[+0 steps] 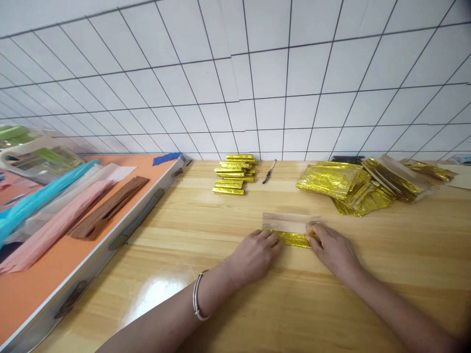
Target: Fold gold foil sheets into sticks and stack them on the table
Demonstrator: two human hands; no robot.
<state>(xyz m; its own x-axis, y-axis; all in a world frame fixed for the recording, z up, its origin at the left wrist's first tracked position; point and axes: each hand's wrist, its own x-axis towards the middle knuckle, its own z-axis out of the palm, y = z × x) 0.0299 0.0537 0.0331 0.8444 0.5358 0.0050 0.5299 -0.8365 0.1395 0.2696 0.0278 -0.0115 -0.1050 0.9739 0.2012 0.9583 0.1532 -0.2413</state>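
A sheet of gold foil paper (294, 239) with a pale tan backing lies on the wooden table, its near edge folded over so a gold strip shows. My left hand (255, 257) grips the left end of that strip, fingers curled and pressed together. At the right end, my right hand (333, 247) pinches the sheet between thumb and fingers. The tan part extends flat beyond both hands. Parts of the fold are hidden under the fingers. Farther back sits a stack of narrow gold rolled strips (235, 172).
A pen (270, 171) lies beside the rolled strips. To the right is a loose pile of gold foil sheets (331, 180). On the left, an orange board (147, 169) carries brown crepe paper (106, 211), pink paper (66, 220) and blue paper (47, 196). A tiled wall (265, 73) rises behind.
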